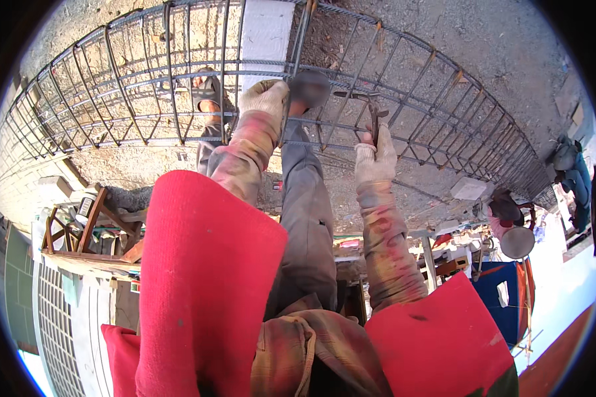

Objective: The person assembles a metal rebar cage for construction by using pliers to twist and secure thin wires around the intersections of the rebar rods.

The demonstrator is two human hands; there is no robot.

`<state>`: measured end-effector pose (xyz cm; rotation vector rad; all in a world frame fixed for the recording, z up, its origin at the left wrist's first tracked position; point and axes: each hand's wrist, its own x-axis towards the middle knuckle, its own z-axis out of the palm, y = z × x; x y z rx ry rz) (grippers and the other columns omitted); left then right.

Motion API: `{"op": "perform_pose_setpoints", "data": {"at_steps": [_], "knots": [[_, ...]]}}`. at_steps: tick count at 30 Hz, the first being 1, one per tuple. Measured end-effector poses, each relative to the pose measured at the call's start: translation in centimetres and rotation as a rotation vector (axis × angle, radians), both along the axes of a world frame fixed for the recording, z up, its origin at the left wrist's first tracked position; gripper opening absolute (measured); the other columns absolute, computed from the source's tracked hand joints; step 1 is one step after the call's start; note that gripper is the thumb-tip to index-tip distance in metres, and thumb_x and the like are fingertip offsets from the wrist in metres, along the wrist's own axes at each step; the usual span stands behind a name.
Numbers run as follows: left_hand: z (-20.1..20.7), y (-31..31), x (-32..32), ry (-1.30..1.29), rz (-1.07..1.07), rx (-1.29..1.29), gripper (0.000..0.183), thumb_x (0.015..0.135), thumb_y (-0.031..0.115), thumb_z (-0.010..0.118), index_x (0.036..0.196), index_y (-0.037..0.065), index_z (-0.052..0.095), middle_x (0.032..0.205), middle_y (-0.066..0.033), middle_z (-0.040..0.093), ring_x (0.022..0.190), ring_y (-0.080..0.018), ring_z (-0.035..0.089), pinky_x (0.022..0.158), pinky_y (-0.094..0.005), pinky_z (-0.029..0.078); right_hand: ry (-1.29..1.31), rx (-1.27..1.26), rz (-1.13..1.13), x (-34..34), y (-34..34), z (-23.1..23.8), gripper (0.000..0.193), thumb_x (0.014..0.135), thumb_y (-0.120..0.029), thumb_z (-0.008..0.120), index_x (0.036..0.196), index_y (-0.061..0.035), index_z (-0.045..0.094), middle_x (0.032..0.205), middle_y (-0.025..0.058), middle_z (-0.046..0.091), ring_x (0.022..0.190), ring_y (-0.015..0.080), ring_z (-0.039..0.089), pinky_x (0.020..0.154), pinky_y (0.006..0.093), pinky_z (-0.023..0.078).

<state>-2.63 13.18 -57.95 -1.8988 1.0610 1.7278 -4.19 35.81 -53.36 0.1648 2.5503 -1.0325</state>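
A long rebar cage (245,71) of ribbed bars and stirrups stretches across the view ahead of me. My left hand (265,99), in a pale work glove, is closed around a steel bar of the cage just left of my foot. My right hand (377,157), also gloved, grips a dark metal hand tool that looks like pincers (376,119). Its upper end lies over the near bars of the cage. Whether the tool touches a bar, I cannot tell. Thin tie wires (457,78) show at some bar crossings.
My feet stand on gravelly ground, with a dark sandal (208,92) inside the cage's outline. A pale slab (261,33) lies under the cage. Wooden framing (79,228) stands at left. Another person (506,212) bends near the cage's right end; a pale block (469,188) lies nearby.
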Motion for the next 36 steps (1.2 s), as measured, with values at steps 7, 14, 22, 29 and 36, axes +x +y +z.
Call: {"op": "perform_pose_setpoints", "data": {"at_steps": [7, 14, 22, 29, 36], "knots": [[1.8, -0.1, 0.4, 0.078, -0.080, -0.142, 0.022, 0.076, 0.018, 0.065, 0.089, 0.000, 0.069, 0.074, -0.0005, 0.062, 0.068, -0.0074, 0.054, 0.065, -0.0231, 0.044, -0.194, 0.105, 0.436, -11.3, -5.2, 8.3, 0.031, 0.077, -0.007, 0.063, 0.108, -0.0048, 0.060, 0.094, 0.0154, 0.062, 0.087, 0.0253, 0.063, 0.073, 0.0281, 0.048], [2.0, 0.0, -0.1, 0.148, 0.012, -0.160, 0.015, 0.077, 0.012, 0.061, 0.081, 0.000, 0.068, 0.069, -0.0017, 0.062, 0.058, -0.0082, 0.054, 0.055, -0.0243, 0.046, 0.246, -0.011, 0.761, -12.9, -12.7, -2.7, 0.029, 0.079, -0.019, 0.062, 0.106, -0.0127, 0.061, 0.096, 0.0120, 0.062, 0.091, 0.0309, 0.062, 0.075, 0.0378, 0.051], [-0.1, 0.0, 1.6, 0.220, 0.195, 0.030, 0.017, 0.079, 0.012, 0.061, 0.089, 0.000, 0.066, 0.068, -0.0021, 0.059, 0.060, -0.0097, 0.053, 0.057, -0.0261, 0.048, -0.677, -0.223, 0.451, -13.1, -10.8, -5.2, 0.054, 0.079, -0.018, 0.063, 0.129, -0.0061, 0.045, 0.094, 0.0144, 0.066, 0.081, 0.0242, 0.065, 0.067, 0.0300, 0.051], [-1.4, 0.3, 2.7, 0.274, 0.095, 0.073, 0.023, 0.081, 0.013, 0.059, 0.100, 0.001, 0.064, 0.072, -0.0017, 0.059, 0.062, -0.0085, 0.052, 0.056, -0.0223, 0.041, -1.375, -0.458, -0.173, -7.0, -6.9, 7.0, 0.047, 0.083, -0.009, 0.054, 0.128, -0.0025, 0.044, 0.091, 0.0128, 0.063, 0.071, 0.0174, 0.064, 0.043, 0.0199, 0.043], [-1.7, 0.7, 2.9, 0.279, 0.127, 0.070, 0.024, 0.079, 0.012, 0.057, 0.098, 0.000, 0.066, 0.070, -0.0014, 0.060, 0.062, -0.0077, 0.051, 0.058, -0.0229, 0.042, -1.122, -0.017, 0.097, -2.8, -8.0, 5.1, 0.056, 0.075, -0.001, 0.048, 0.130, -0.0095, 0.042, 0.099, 0.0106, 0.061, 0.073, 0.0157, 0.061, 0.048, 0.0260, 0.051]]}}
